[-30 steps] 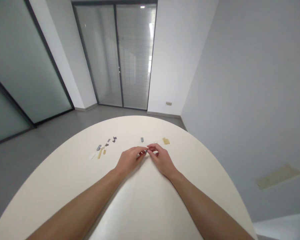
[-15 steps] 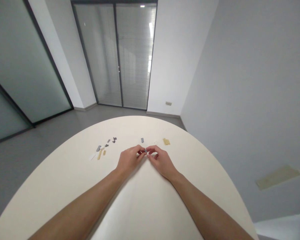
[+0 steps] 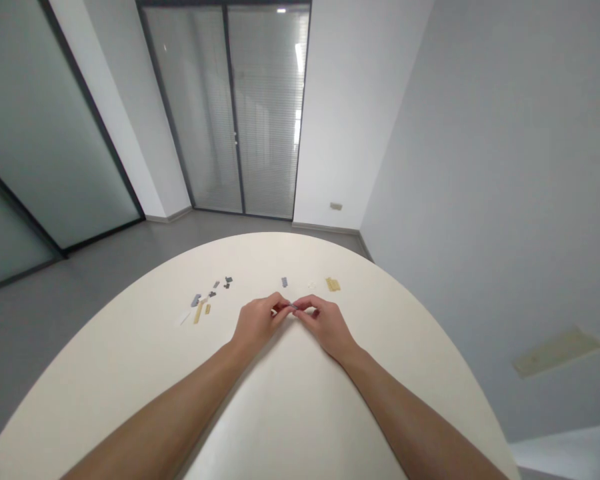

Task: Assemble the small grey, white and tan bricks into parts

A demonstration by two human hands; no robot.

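Between the fingertips of both hands is a small grey piece (image 3: 293,307), mostly covered by the fingers; it resembles a toy building brick, but its exact kind cannot be made out. My left hand (image 3: 261,320) pinches it from the left. From the right, my right hand (image 3: 325,323) pinches it with thumb and fingers. Just beyond the hands lies a separate grey piece (image 3: 285,282). Tiny white pieces (image 3: 312,285) and a yellow piece (image 3: 333,285) are farther right on the table.
Left of my hands, several small parts are scattered: dark pieces (image 3: 227,283), a grey piece (image 3: 196,300), a long tan strip (image 3: 198,312), a short tan piece (image 3: 208,309) and a white strip (image 3: 185,317). The round white table (image 3: 290,413) has its curved edge near the walls.
Both hands have drawn slightly closer together, and the grey piece between them is turned and more covered by the fingers. The loose pieces lie as before; the view shifted slightly.
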